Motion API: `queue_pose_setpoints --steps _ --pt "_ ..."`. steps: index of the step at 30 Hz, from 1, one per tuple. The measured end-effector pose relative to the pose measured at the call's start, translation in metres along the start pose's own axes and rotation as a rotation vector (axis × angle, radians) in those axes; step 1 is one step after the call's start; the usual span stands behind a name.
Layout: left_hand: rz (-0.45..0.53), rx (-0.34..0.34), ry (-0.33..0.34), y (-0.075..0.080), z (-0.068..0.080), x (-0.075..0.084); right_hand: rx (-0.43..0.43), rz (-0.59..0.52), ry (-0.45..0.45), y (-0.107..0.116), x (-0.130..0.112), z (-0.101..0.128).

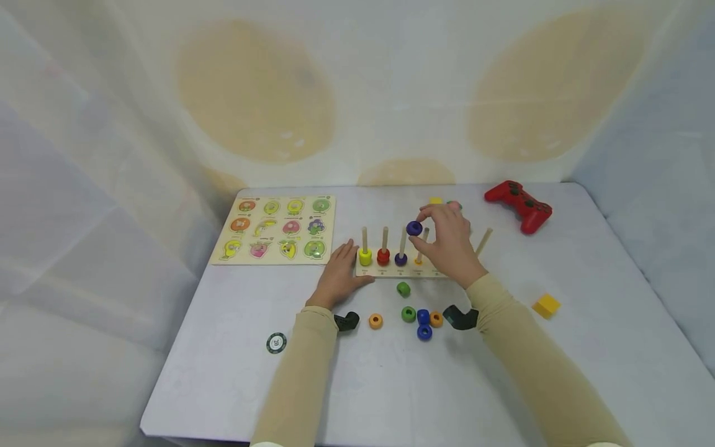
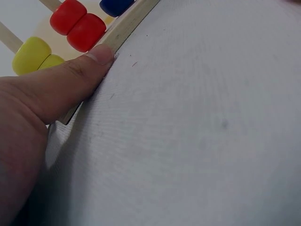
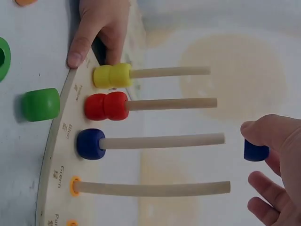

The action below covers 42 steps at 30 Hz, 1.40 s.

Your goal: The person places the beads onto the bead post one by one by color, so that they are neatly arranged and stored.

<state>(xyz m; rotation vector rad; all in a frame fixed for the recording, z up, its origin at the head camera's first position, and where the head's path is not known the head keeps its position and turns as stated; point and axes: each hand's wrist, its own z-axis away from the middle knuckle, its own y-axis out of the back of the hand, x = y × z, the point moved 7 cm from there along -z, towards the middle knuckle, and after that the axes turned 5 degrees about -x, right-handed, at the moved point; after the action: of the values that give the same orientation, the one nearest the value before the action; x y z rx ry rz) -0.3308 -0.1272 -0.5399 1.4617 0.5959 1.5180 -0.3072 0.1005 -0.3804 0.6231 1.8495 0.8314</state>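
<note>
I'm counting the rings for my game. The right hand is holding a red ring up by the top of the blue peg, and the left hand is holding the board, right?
Not quite. The ring pinched in the right hand is blue, not red, as the right wrist view shows. The rest holds: it is near the top of the blue peg, and the left hand steadies the board.

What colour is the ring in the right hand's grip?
Dark blue. The ring pinched by the right hand shows best in the right wrist view.
</note>
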Motion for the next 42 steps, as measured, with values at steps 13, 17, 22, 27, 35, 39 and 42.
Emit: queue_pose_setpoints --steps 13,17,22,27,35,39,42 --pt "-0.007 -0.009 -0.008 0.0 0.0 0.008 -0.092 0.025 -0.05 -0.009 0.006 -0.014" --pt "-0.017 -0.023 -0.005 -0.001 -0.001 0.008 -0.119 0.033 -0.06 -0.011 0.007 -0.013" --pt "-0.014 -0.026 -0.001 -0.003 -0.001 0.007 -0.124 0.024 -0.054 -0.014 0.009 -0.01" --pt "-0.001 -0.017 -0.003 -0.002 0.0 0.005 -0.116 0.025 -0.039 -0.014 0.008 -0.008" --pt "-0.003 -0.01 -0.007 0.0 0.001 0.003 -0.089 0.026 -0.031 -0.017 0.01 -0.001" --pt "-0.005 -0.01 -0.001 0.001 0.0 0.002 0.067 0.017 0.079 -0.018 0.008 0.013" --pt "0.001 -0.012 -0.001 0.002 0.0 0.001 0.173 0.029 0.195 -0.024 0.006 0.028"
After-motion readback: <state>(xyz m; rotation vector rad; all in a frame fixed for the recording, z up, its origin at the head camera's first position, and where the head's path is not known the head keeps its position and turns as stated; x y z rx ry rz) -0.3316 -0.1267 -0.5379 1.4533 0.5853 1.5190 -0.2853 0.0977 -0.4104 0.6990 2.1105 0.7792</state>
